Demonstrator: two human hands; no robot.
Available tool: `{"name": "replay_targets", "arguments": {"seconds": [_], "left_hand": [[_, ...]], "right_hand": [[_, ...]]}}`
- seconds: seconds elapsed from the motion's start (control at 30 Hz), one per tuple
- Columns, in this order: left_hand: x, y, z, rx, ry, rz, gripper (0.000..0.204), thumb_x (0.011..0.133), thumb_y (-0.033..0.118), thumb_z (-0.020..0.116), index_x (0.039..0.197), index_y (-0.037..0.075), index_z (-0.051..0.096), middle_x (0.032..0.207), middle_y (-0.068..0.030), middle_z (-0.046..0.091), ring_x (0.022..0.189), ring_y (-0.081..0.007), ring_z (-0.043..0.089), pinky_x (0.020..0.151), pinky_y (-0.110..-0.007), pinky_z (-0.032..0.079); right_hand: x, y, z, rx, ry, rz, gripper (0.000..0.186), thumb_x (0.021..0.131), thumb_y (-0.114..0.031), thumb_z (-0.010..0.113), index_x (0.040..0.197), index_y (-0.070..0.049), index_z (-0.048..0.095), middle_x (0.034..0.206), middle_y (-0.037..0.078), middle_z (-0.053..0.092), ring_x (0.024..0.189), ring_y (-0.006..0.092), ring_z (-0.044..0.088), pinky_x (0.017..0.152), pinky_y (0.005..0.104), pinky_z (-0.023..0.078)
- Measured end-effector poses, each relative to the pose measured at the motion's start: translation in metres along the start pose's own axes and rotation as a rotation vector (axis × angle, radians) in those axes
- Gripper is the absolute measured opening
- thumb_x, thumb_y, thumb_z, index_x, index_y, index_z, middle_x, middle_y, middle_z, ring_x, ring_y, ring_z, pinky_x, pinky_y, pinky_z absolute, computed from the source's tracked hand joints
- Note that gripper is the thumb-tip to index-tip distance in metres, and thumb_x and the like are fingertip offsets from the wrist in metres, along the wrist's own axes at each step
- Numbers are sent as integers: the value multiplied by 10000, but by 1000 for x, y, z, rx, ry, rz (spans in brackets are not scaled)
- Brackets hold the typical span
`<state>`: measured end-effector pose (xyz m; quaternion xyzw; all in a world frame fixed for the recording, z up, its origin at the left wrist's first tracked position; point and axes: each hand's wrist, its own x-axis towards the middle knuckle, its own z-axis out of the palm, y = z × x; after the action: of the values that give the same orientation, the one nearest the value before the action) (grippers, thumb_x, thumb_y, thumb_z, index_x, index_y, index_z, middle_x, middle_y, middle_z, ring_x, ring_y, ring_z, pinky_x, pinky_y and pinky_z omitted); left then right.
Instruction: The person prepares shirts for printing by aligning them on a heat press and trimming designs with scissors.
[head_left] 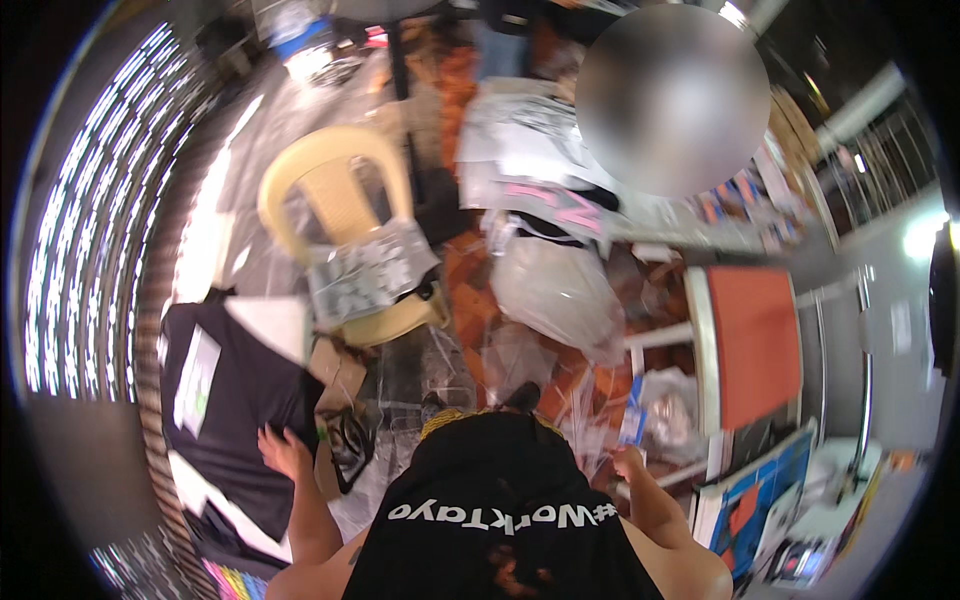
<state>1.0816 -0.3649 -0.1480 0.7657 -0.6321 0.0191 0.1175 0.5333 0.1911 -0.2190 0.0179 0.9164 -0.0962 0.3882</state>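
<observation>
At the lower left, my left hand (283, 450) has its fingers apart over a black garment (238, 380) with a pale printed patch, spread on a white board; whether it touches the cloth I cannot tell. My right hand (627, 462) is low on the right, beside a clear plastic bag (665, 430) with blue on it; its fingers are blurred, and I cannot tell what, if anything, they hold.
A cream plastic chair (320, 165) holds a bagged item (370, 275). Ahead are stacked printed shirts (515, 145), a large plastic sack (550, 295) and a person's jeans-clad legs (500, 50). A red-topped frame (750, 345) and metal rails (860, 350) stand at right.
</observation>
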Motion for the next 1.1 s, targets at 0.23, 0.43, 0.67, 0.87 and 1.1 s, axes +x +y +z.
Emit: {"name": "replay_targets", "arguments": {"seconds": [0.23,0.43,0.67,0.87,1.1], "left_hand": [[19,311,-8,-568,-113,722,374,830,70,643,1201,39,609,1383,-210,497,1305,-379,441,1105,-483,325],[-71,653,-55,-611,-148,1516,355,827,156,656,1165,70,591,1319,-116,516,1285,-311,451,1138,-564,250],[-89,800,-38,-78,114,1763,358,847,206,644,1196,126,626,1253,-96,586,1216,-282,542,1143,-563,256],[-37,851,-63,-457,-832,1470,237,910,250,627,1071,105,725,992,-128,720,937,-284,686,897,-397,500],[54,892,-140,-818,-654,1408,289,936,292,616,1122,85,697,865,-140,699,756,-197,644,720,-316,494]], "right_hand": [[-86,63,111,223,-386,300,319,819,-291,716,998,-29,684,828,170,698,737,255,684,636,388,532],[-28,-5,46,-155,-581,-225,267,843,-330,687,988,-106,706,859,147,705,852,268,677,719,407,510],[9,-179,-108,392,93,-475,461,896,-327,660,1216,0,602,1097,162,687,954,258,671,855,357,522],[6,-340,-177,583,29,-682,318,885,-242,652,1100,-9,654,992,167,696,890,236,680,783,344,527],[54,-557,-274,540,650,-877,223,881,-222,628,879,-8,688,827,175,689,817,334,672,734,422,516]]}}
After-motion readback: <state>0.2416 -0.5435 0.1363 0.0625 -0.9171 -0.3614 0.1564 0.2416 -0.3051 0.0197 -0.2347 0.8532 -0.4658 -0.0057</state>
